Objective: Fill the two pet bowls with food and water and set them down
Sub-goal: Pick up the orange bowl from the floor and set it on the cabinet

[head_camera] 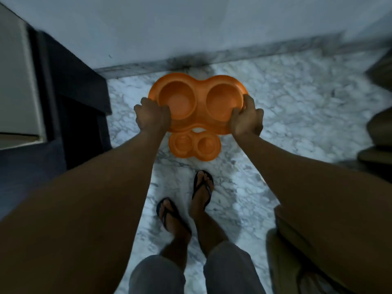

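Observation:
I hold an orange double pet bowl in the air above the marble floor, level, with both of its round wells showing no food or water. My left hand grips its left rim. My right hand grips its right rim, thumb on top. A second orange double bowl, which looks smaller from here, lies on the floor directly below and a little nearer to me. Its two wells also look bare.
A white wall with a grey marble skirting runs just behind the bowls. A dark cabinet stands at the left. Fabric-covered furniture edges in at the right. My feet in flip-flops stand on the marble floor.

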Available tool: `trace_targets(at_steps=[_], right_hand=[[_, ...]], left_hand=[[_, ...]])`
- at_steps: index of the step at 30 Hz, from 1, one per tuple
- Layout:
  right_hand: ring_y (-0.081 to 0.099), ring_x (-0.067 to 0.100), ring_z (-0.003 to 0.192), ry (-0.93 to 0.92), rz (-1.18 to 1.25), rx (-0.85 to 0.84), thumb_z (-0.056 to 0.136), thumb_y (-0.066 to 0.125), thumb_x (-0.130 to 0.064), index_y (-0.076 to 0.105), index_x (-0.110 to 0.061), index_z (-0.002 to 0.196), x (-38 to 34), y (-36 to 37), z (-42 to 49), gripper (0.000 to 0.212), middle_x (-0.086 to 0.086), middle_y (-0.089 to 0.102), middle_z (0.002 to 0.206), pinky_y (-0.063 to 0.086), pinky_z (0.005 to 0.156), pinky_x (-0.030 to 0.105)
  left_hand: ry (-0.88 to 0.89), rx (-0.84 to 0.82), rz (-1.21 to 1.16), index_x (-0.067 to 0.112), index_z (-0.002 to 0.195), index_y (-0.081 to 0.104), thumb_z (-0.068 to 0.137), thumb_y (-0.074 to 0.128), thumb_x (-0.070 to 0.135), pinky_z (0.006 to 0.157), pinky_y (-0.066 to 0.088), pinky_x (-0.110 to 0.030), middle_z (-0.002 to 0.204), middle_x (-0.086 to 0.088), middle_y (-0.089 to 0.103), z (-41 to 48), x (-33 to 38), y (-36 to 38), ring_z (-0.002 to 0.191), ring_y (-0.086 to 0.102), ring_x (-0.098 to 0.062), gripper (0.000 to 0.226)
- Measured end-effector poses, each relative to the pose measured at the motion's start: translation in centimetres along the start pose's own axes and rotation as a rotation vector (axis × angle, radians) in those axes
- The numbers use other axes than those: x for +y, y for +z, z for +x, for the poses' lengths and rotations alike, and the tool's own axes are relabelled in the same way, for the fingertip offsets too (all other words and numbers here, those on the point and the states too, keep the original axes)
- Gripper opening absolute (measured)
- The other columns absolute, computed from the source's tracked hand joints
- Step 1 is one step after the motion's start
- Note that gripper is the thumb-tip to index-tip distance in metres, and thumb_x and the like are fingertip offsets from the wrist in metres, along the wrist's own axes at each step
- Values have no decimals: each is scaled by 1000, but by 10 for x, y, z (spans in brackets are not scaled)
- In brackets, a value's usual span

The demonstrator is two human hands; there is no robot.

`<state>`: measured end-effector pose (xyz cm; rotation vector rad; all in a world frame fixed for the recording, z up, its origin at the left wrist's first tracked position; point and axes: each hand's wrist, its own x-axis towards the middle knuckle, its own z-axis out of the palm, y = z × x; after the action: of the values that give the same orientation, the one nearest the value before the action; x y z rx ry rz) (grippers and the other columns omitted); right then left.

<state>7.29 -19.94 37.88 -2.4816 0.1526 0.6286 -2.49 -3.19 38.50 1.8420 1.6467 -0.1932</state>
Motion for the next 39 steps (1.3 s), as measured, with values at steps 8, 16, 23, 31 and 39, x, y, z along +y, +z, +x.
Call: trace_targets(at_steps=[8, 16, 23, 31, 39], right_hand=[[51, 34, 112, -133, 44, 50, 95, 43, -26, 42, -30, 142, -37, -87, -111, 47, 16, 45, 130, 33, 85, 30], [47, 36, 122, -342, 99, 92, 94, 46, -32, 46, -27, 141, -55, -143, -293, 47, 19, 52, 130, 39, 100, 40], [48, 34, 119, -552, 150, 27, 93, 48, -35, 51, -26, 137, -118, -156, -441, 46, 19, 54, 126, 41, 98, 41], [48, 34, 121, -830, 181, -109, 92, 50, -37, 51, -26, 138, -229, -117, -589, 47, 18, 54, 128, 41, 100, 42], [50, 35, 121, -1008, 152, -189, 90, 50, -38, 55, -25, 135, -344, -40, -661, 47, 16, 60, 127, 42, 101, 43]], left_hand=[[39, 63, -119, 2, 130, 49, 86, 59, 35, 85, 48, -40, 127, -20, 54, -100, -19, -113, 110, 58, -36, 55], [140, 227, -302, 2, 125, 52, 84, 62, 39, 86, 46, -43, 125, -20, 55, -228, -115, -257, 111, 56, -40, 56], [67, 387, -440, 2, 115, 61, 83, 60, 39, 72, 43, -34, 119, -18, 60, -315, -206, -396, 103, 59, -36, 49], [-74, 635, -515, 2, 118, 59, 87, 58, 40, 69, 42, -36, 118, -17, 61, -350, -306, -551, 103, 60, -34, 49], [-177, 765, -584, 1, 113, 62, 88, 57, 38, 68, 47, -34, 111, -16, 63, -315, -363, -654, 90, 60, -31, 45]])
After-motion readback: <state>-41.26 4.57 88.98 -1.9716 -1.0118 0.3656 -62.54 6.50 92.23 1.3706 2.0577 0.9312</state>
